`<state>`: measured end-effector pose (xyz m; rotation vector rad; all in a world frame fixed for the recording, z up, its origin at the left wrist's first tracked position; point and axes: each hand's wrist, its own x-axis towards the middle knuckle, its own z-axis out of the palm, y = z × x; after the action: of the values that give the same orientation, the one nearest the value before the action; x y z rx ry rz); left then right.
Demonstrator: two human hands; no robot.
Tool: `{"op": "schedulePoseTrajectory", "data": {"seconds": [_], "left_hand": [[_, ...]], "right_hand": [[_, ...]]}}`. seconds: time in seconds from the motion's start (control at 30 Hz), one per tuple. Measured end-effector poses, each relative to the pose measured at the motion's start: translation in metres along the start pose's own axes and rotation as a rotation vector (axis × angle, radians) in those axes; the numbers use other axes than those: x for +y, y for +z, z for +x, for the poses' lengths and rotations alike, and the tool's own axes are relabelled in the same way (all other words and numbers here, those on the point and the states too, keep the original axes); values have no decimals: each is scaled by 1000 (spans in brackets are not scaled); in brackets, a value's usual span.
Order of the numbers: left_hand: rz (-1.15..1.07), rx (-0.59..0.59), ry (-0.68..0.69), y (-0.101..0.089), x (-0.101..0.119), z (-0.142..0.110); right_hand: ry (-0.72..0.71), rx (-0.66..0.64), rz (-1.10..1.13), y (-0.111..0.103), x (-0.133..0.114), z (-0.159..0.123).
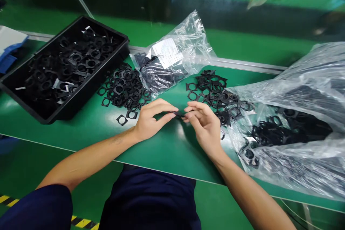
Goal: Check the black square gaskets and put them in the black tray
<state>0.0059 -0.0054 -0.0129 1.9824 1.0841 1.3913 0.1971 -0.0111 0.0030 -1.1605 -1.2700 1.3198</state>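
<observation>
Over the middle of the green table, my left hand (153, 118) and my right hand (205, 122) meet fingertip to fingertip. Between them is a thin black part (179, 114), seen nearly edge-on, so its full shape does not show. The left thumb and fingers pinch one end, and the right thumb and fingers close on the other. Left of my hands lies a heap of black plastic ring frames (126, 86), with two loose ones near its front. Another pile of black ring parts (215, 91) spreads behind and right of my right hand.
A black bin (88, 75) full of black parts and a few pale strips stands at the left. Behind my hands lies a clear bag (188, 46) with a white label. A large open plastic bag (302, 79) holding black parts covers the right side. A metal rail (242, 65) runs along the back.
</observation>
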Motion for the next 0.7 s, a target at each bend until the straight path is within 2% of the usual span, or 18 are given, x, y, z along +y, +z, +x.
{"op": "schedulePoseTrajectory", "data": {"seconds": [0.07, 0.17, 0.27, 0.37, 0.5, 0.7], "left_hand": [[-51, 5, -78, 0, 1, 0], [-204, 2, -277, 3, 1, -1], [-413, -29, -477, 4, 0, 1], [-531, -87, -592, 3, -1, 4], [-553, -114, -649, 1, -4, 7], [-512, -111, -629, 0, -5, 6]], "right_hand": [[-73, -29, -57, 0, 0, -1], [-105, -64, -82, 0, -1, -2], [-38, -57, -31, 0, -1, -1], [37, -37, 10, 0, -2, 1], [25, 7, 19, 0, -2, 1], [-65, 19, -90, 0, 0, -2]]}}
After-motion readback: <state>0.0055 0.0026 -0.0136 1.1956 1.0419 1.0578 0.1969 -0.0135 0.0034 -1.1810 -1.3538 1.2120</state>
